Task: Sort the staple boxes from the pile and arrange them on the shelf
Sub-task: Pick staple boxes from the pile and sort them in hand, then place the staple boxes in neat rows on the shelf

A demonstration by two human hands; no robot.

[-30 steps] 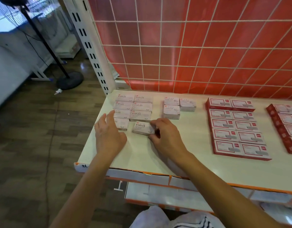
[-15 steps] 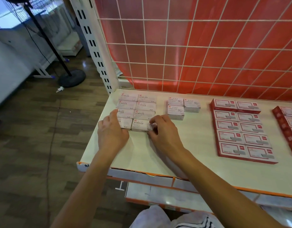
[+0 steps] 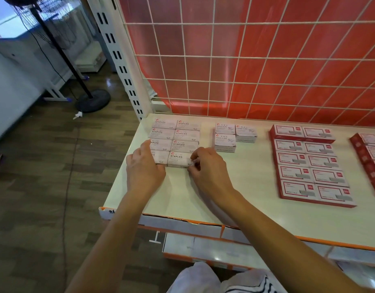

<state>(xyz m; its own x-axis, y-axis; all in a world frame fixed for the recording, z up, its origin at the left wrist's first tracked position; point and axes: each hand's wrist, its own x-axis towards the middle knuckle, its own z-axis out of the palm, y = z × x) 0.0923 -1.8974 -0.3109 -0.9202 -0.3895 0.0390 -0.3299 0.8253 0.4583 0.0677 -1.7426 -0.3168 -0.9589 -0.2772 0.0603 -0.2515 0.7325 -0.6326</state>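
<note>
Several white staple boxes (image 3: 183, 135) lie in a two-column block at the back left corner of the cream shelf (image 3: 241, 193). The nearest right box of that block (image 3: 179, 159) sits flush against its neighbours. My right hand (image 3: 205, 166) pinches that box's right end with thumb and fingertips. My left hand (image 3: 144, 166) rests with straight fingers on the nearest left box, which it mostly hides.
Three white paper clip boxes (image 3: 225, 139) sit right of the staples. Red-edged boxes (image 3: 309, 163) form a block further right, with more red boxes (image 3: 370, 153) at the right edge. A wire grid (image 3: 245, 58) backs the shelf. A fan stand (image 3: 92, 100) is on the floor left.
My right hand slid the loose staple box up and left until it joined the block. My left hand moved forward onto the nearest left box.
</note>
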